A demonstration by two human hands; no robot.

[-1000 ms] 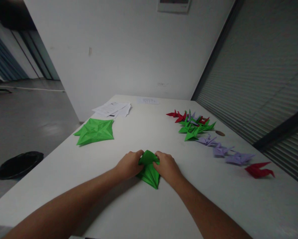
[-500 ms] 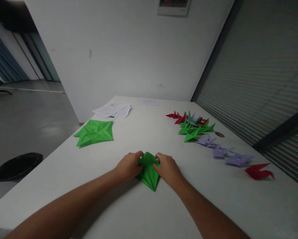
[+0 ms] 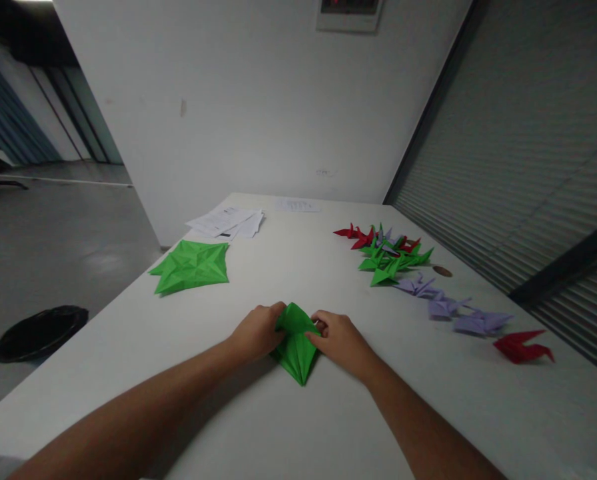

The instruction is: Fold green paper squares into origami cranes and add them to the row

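A partly folded green paper (image 3: 295,347) lies on the white table (image 3: 288,420) right in front of me, its point toward me. My left hand (image 3: 256,331) pinches its left upper edge with curled fingers. My right hand (image 3: 342,341) grips the right upper edge the same way. Both hands press the paper down onto the tabletop.
A stack of creased green sheets (image 3: 192,265) lies at the left. White printed papers (image 3: 228,221) sit further back. Folded cranes in red, green and purple (image 3: 393,253) run along the right side, ending in a red crane (image 3: 521,347). A black bin (image 3: 38,330) stands on the floor left.
The green paper's lower point has narrowed and shifted slightly left as both hands squeezed its sides inward. My right hand has slid a little to the right.
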